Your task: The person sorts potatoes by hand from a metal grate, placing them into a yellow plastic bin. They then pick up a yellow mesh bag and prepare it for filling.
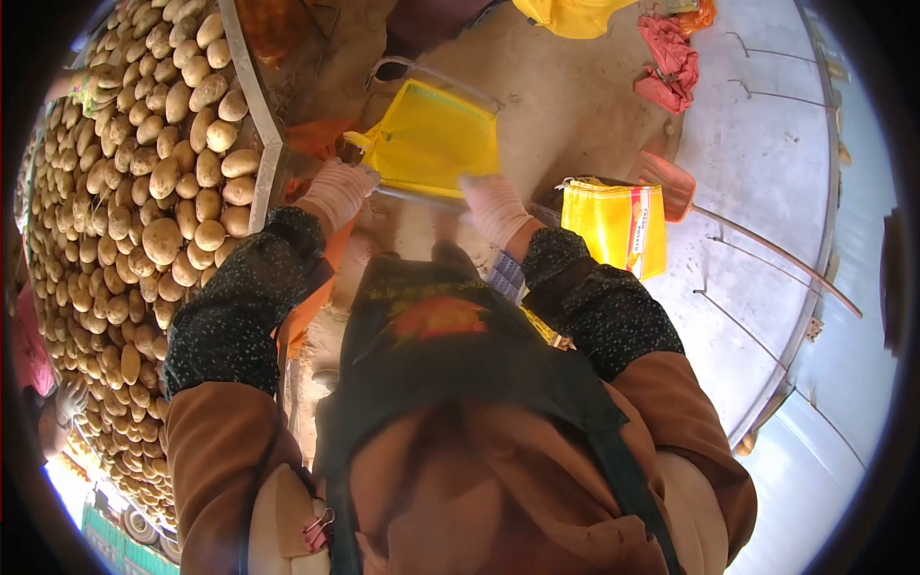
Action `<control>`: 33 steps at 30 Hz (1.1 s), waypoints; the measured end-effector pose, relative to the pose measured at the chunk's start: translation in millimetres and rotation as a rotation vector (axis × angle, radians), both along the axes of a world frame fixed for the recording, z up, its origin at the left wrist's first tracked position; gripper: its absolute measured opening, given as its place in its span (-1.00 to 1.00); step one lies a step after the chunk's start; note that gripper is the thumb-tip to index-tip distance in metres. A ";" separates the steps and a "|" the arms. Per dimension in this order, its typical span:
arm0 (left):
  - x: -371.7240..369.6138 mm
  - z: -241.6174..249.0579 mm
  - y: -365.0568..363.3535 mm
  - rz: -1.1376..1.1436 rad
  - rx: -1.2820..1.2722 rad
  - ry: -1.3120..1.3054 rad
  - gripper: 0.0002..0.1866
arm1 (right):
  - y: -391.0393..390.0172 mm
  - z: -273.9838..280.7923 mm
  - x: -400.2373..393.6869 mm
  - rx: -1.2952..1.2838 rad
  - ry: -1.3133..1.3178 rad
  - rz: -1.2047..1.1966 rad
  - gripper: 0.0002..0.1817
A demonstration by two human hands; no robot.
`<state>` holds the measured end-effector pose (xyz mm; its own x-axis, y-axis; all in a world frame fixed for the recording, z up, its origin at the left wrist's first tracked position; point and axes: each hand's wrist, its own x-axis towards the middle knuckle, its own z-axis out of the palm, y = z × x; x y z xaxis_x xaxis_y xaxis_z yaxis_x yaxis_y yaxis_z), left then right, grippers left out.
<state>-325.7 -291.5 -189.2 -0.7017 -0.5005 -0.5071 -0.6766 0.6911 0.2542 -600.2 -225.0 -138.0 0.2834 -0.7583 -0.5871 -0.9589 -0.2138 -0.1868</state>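
Note:
A yellow mesh bag (436, 144) is stretched across a metal frame (422, 198) in front of my body. My left hand (340, 189), in a pale glove, closes on the bag's near left corner at the frame. At the near right corner my right hand (495, 209), also gloved, has its fingers bent onto the bag's edge; they are slightly blurred. The bag's mouth edge and the frame's bar run between the two hands. To the right of my right hand stands a stack of yellow bags (599, 225) with a printed white and red strip.
Potatoes (163, 182) cover a table with a metal rim (259, 105) on my left. Other people's gloved hands (101, 86) reach over them. A red shovel (668, 187) with a long handle lies on the right, near red cloth-like bags (668, 65). Orange netting (321, 139) hangs beside the rim.

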 end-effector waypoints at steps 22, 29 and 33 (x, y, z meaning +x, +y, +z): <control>15.0 -16.5 11.9 0.092 -0.064 0.302 -0.86 | 7.3 -4.0 3.1 0.068 0.008 -0.208 -0.31; 13.3 -19.7 10.3 0.101 -0.039 0.243 -0.84 | 8.2 -10.3 2.9 0.104 0.007 -0.221 -0.29; 6.8 -24.1 8.3 0.348 0.203 0.214 -0.85 | 11.6 -14.9 -3.8 0.148 -0.103 -0.370 -0.12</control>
